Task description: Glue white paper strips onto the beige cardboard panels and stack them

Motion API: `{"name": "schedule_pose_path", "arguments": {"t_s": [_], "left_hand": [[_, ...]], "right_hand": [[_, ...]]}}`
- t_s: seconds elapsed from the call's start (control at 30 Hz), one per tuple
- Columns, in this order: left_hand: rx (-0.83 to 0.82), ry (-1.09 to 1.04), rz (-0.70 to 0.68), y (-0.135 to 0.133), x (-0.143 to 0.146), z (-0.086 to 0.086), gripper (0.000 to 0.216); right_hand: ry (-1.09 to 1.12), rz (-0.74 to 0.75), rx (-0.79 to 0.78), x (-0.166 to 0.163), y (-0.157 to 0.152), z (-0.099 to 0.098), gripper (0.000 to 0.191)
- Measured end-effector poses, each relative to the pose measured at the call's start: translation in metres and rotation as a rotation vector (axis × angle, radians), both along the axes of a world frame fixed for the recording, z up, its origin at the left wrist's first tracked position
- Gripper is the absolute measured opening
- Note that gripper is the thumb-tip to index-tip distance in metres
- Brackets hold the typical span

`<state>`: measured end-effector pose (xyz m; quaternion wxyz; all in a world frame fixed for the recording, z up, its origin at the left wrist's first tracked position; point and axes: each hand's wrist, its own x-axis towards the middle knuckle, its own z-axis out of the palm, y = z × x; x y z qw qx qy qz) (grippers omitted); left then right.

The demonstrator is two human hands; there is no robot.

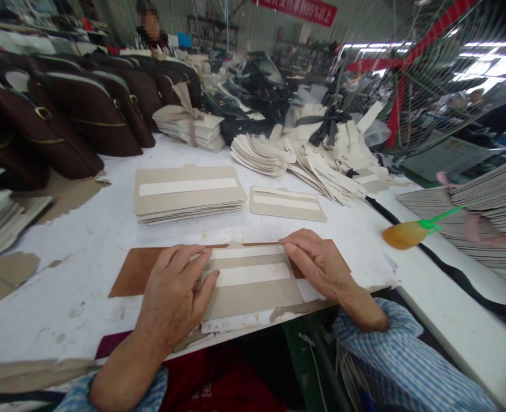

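Observation:
A grey cardboard panel [253,286] with white tape strips lies at the table's near edge, on top of a brown sheet [135,274]. My left hand [173,294] lies flat on the panel's left end, fingers stretched out and pressing down. At the panel's right end my right hand [317,260] rests with its fingers extended along the upper edge. Neither hand grips anything.
A stack of like panels [188,191] and a single one [287,203] lie further back. Dark brown bags [64,114] line the left. Piles of cut card pieces [317,160] sit behind. An amber glue bottle with green nozzle [407,233] lies right. A person sits far back.

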<state>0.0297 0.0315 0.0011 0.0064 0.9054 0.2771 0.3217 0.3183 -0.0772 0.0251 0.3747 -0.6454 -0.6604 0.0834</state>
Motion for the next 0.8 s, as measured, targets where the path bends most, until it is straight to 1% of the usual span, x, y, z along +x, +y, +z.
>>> {"name": "schedule_pose_path", "arguments": {"t_s": [0.03,0.1,0.2,0.33,0.43,0.57,0.67,0.73,0.8], "left_hand": [[-0.020,0.047,-0.041,-0.001,0.002,0.000,0.030],[-0.057,0.117,-0.065,-0.003,0.005,0.000,0.035],[-0.091,0.192,-0.042,-0.007,0.006,0.000,0.038],[-0.098,0.249,0.015,-0.010,0.007,0.002,0.037],[-0.095,0.260,0.050,-0.011,0.009,0.005,0.037],[-0.122,0.218,0.084,-0.011,0.010,0.008,0.036],[-0.142,0.162,0.106,-0.009,0.008,0.005,0.036],[-0.177,0.104,0.118,-0.007,0.004,0.004,0.039],[-0.225,0.008,0.167,-0.004,0.000,0.004,0.045]], "right_hand": [[-0.107,0.092,0.015,-0.007,0.003,-0.003,0.028],[-0.283,0.214,0.046,-0.020,0.011,-0.009,0.030],[-0.459,0.276,0.007,-0.029,0.020,-0.016,0.033],[-0.556,0.228,-0.043,-0.031,0.024,-0.019,0.032],[-0.609,0.194,-0.036,-0.033,0.022,-0.018,0.030],[-0.661,0.157,-0.001,-0.035,0.020,-0.019,0.028],[-0.618,0.121,0.011,-0.028,0.018,-0.022,0.028],[-0.538,0.094,0.019,-0.019,0.012,-0.023,0.031],[-0.457,0.039,0.048,-0.008,0.003,-0.025,0.035]]}}
